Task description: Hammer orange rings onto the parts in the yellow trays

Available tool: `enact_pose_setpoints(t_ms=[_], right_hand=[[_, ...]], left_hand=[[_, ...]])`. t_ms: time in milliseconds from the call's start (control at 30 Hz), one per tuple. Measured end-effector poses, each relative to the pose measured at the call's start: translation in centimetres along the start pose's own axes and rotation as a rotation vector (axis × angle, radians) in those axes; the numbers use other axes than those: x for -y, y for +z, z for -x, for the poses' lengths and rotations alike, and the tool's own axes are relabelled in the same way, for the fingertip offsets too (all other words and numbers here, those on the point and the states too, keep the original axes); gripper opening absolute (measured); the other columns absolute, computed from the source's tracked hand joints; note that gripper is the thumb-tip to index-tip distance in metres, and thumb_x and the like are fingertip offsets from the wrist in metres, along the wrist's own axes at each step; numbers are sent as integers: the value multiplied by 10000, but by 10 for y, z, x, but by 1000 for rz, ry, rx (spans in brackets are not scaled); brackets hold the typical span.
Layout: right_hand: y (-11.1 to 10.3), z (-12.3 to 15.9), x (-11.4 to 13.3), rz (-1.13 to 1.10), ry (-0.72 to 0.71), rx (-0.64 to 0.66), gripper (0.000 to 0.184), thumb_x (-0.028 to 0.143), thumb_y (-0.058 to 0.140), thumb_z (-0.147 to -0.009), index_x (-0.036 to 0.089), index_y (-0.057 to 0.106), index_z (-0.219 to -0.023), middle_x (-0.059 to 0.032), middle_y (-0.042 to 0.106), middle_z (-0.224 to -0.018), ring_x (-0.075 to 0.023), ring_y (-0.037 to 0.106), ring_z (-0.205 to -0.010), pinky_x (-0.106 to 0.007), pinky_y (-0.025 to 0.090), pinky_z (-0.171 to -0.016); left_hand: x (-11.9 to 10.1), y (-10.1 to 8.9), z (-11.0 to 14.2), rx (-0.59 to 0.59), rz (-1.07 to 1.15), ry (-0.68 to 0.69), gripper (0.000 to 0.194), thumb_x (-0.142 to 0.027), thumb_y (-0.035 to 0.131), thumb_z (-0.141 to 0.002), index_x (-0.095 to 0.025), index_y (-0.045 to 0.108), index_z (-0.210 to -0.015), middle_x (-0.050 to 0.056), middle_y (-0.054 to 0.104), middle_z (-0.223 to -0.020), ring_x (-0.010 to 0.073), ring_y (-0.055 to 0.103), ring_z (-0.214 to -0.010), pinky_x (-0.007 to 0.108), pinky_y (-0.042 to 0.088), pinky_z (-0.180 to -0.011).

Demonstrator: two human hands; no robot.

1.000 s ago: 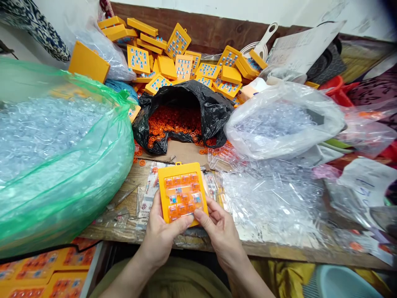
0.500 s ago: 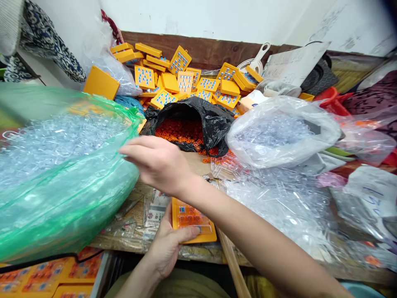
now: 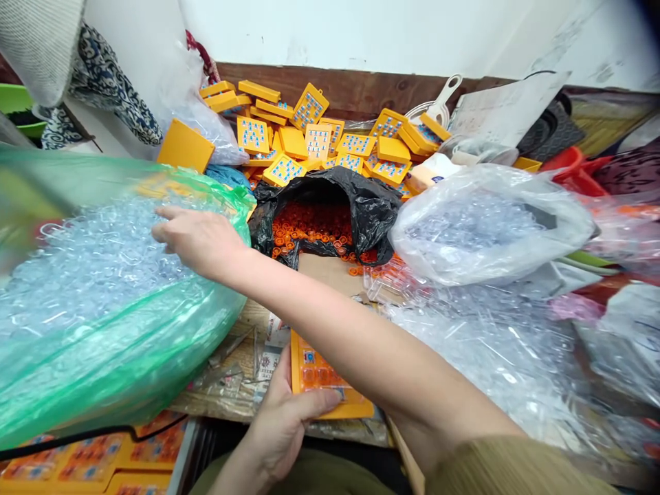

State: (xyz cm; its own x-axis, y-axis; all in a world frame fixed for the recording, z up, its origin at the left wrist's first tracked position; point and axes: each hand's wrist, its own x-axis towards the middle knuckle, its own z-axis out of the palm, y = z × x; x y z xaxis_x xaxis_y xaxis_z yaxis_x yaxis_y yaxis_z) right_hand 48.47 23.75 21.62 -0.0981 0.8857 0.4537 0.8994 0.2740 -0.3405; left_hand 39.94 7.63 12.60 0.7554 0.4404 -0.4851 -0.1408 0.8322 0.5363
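Observation:
My left hand (image 3: 289, 421) holds a yellow tile-puzzle tray (image 3: 315, 375) flat on the wooden table's near edge, thumb pressed on its lower rim. Orange tiles and one blue one fill the tray; my right forearm hides its upper part. My right hand (image 3: 199, 238) reaches across to the left, into the open top of a big green plastic bag (image 3: 103, 357) full of small clear plastic pieces (image 3: 87, 268). Its fingers lie curled on the clear pieces; whether they hold one is hidden.
A black bag (image 3: 368, 203) of orange rings sits mid-table. Behind it lies a heap of yellow puzzle trays (image 3: 314, 141). A clear bag (image 3: 489, 223) and loose clear covers (image 3: 479, 344) fill the right. Finished trays (image 3: 93, 457) lie in a box at lower left.
My right hand left the puzzle tray and swung up and left into the green bag. The left hand kept hold of the tray, which now sits lower in view.

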Motion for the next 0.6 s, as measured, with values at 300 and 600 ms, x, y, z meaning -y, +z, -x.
enact_pose_setpoints(t_ms=[300,600], right_hand=[[-66,149,-19,-103,73,-343,42,223,677,-848,193,648,-853,31,718,-759,-101,676,-671,-174,528,-644],[-55,304,-9,-70,312,-397,402,-2,588,-804,244,718,-1094,-87,749,-1026,-190,725,-896,-275,610,-763]], left_hand=[[3,-6,1,25,-19,-3,821,-74,791,-589,-165,417,-1315,137,685,-1137,307,645,-1050,430,494,-936],[9,5,-6,70,-18,-26,845,-64,788,-607,-193,402,-1348,149,666,-1195,314,642,-1066,422,492,-931]])
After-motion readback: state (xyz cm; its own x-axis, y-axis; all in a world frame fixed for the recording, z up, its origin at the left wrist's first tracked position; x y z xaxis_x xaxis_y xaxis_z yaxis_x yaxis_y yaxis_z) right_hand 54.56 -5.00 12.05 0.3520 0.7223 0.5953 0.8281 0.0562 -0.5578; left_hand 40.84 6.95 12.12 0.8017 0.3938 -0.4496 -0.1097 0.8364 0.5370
